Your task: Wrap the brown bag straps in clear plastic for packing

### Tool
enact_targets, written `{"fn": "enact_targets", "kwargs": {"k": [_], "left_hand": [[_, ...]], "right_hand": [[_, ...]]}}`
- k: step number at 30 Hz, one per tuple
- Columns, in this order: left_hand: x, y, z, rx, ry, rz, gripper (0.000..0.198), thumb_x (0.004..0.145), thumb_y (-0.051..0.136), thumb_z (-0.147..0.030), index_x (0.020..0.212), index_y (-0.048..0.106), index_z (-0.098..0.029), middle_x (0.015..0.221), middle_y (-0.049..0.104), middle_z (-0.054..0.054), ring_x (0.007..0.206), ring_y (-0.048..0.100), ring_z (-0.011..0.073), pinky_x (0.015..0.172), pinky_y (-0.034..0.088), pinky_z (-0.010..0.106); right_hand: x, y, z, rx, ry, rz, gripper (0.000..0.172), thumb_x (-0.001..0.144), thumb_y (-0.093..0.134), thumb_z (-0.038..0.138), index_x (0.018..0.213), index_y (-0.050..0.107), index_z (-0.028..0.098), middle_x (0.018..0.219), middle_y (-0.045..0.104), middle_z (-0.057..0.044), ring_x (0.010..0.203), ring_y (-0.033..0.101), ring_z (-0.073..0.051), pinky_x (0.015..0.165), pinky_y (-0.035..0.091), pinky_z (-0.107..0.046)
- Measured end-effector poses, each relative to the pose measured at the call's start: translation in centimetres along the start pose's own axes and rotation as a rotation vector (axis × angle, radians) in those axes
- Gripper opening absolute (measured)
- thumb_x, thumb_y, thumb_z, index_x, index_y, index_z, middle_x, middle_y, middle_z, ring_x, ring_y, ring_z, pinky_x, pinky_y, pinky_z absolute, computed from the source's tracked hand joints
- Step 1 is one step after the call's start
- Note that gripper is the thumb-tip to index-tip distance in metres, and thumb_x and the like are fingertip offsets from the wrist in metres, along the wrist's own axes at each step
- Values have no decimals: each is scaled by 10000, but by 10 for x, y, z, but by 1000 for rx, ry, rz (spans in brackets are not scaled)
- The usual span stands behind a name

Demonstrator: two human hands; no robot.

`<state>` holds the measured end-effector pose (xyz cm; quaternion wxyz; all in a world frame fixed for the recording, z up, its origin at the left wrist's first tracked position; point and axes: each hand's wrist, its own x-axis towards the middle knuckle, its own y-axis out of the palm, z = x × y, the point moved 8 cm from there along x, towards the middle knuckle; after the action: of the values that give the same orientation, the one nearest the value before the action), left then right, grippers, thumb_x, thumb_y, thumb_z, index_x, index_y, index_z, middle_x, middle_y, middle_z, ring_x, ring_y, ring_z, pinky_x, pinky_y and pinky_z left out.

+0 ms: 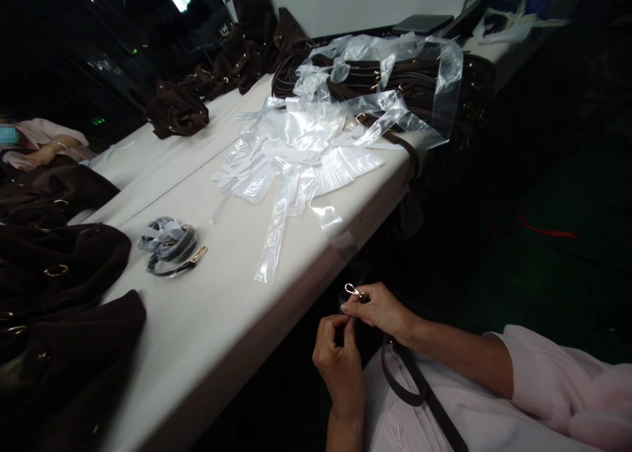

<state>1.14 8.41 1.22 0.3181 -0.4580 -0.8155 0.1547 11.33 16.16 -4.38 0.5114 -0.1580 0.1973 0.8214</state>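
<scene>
Just off the table's edge, my right hand (pixel 380 312) is closed on the end of a dark brown strap (pixel 412 376). A gold swivel clasp (pixel 351 289) sticks out past its fingertips. The rest of the strap loops down across my lap. My left hand (pixel 340 356) is right beside it, thumb and forefinger pinched together against the right fingertips. What lies in that pinch is too small to make out. On the table, a coiled strap in clear plastic (pixel 168 241) rests with its gold clasp showing. Clear plastic sleeves (pixel 306 126) lie spread near the edge.
The white-topped table (pixel 217 320) runs diagonally along my left. A pile of brown straps (pixel 424 77) is stacked at its far end under plastic strips. Brown bags with gold rings (pixel 54 268) cover the left side. Another person's arm (pixel 49 149) is across the table.
</scene>
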Motion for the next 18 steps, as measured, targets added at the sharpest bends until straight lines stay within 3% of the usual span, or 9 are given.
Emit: {"fn": "enact_targets", "kwargs": {"k": [3, 6, 12, 18], "left_hand": [[0, 0, 3, -23, -69, 12, 35, 865, 655, -203, 878, 632, -179, 833, 653, -1, 764, 640, 129, 711, 518, 241], [0, 0, 0, -29, -43, 18, 29, 884, 627, -182, 902, 649, -178, 857, 666, 9, 785, 646, 127, 727, 522, 242], [0, -1, -26, 138, 283, -37, 159, 864, 609, -49, 992, 660, -128, 916, 686, 61, 866, 636, 142, 810, 530, 271], [-1, -1, -32, 225, 385, -53, 222, 841, 627, -22, 1040, 649, -119, 947, 697, 84, 874, 646, 167, 805, 543, 308]], "right_hand": [[1, -3, 2, 18, -11, -9, 331, 668, 760, 408, 638, 572, 138, 533, 463, 50, 499, 354, -57, 488, 239, -223], [1, -6, 5, 25, -1, -15, 365, 668, 772, 433, 622, 553, 144, 509, 445, 59, 491, 344, -55, 487, 230, -225], [2, -6, 4, 39, 3, 3, 464, 729, 701, 571, 638, 591, 130, 423, 364, 78, 427, 263, -46, 462, 172, -240], [2, -6, 1, 30, 38, -5, 493, 801, 627, 593, 697, 644, 111, 397, 366, 73, 411, 260, -46, 475, 184, -236]]}}
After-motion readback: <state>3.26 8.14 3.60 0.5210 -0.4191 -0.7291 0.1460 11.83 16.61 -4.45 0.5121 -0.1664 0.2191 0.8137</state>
